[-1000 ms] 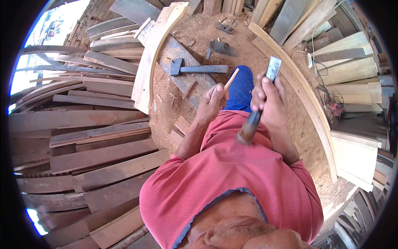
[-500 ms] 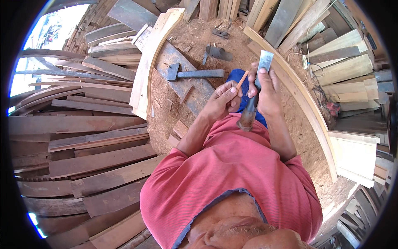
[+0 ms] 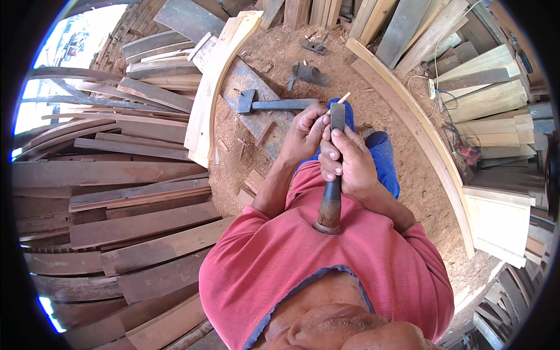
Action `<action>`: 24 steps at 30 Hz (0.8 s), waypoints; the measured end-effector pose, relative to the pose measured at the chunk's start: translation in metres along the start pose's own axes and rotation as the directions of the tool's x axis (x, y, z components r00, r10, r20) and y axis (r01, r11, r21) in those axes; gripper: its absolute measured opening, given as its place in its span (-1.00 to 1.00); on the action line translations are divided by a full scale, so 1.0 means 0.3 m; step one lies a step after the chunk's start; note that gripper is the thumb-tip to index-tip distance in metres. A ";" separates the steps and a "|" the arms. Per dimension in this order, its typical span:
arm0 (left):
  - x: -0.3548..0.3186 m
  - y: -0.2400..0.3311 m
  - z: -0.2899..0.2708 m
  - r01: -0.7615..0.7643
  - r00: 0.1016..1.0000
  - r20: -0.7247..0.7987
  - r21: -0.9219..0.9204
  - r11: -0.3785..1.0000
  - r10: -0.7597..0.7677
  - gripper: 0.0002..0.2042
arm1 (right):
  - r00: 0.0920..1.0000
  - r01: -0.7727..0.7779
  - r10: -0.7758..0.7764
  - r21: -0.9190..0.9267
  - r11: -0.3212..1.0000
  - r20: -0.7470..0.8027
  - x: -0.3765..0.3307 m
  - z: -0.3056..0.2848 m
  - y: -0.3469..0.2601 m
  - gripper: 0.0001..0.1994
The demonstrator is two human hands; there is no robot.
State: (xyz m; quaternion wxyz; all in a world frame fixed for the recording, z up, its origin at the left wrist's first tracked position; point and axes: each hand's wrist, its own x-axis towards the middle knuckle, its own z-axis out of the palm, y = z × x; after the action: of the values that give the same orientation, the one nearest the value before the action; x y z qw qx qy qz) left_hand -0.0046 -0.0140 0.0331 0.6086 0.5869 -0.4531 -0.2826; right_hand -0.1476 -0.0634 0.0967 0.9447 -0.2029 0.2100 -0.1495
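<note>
My right hand is wrapped round a wood chisel, near where its blade joins the dark handle. The wide steel blade points away from me and the handle's butt end is at my chest. Close beside it, my left hand pinches a thin wooden stick. The stick's pale tip sticks out past the blade on the right; part of its length is hidden behind the blade and fingers. Left of my hands, a mallet with a dark block head lies on a worn board.
A curved pale plank rises on the left, and a long curved beam runs down the right. On the sawdust-covered ground ahead lie a hand plane and a dark curved metal piece. Stacked boards fill the left side.
My right hand has brought the chisel left and toward me, so its blade now lies against or just over the stick. My left hand has shifted slightly left, and the stick leans lower.
</note>
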 end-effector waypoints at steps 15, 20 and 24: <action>-0.041 -0.021 -0.013 0.049 0.996 -0.081 0.044 0.998 -0.045 -0.90 | 0.999 -0.033 0.034 0.109 0.994 -0.002 0.000 0.004 -0.068 -0.81; 0.012 0.030 0.005 -0.187 0.982 -0.012 0.149 0.971 0.191 -0.93 | 0.995 -0.077 0.072 0.071 0.995 0.066 -0.008 -0.013 -0.006 -0.83; -0.021 0.044 0.021 -0.168 0.985 0.004 0.228 0.959 0.172 -0.92 | 0.999 -0.038 0.038 0.055 0.998 0.017 -0.029 0.006 -0.028 -0.82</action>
State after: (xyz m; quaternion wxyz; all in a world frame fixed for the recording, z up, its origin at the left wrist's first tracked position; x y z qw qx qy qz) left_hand -0.0154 -0.0095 0.0438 0.5629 0.6140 -0.5262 -0.1708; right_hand -0.1560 -0.0670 0.1049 0.9542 -0.1739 0.2020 -0.1356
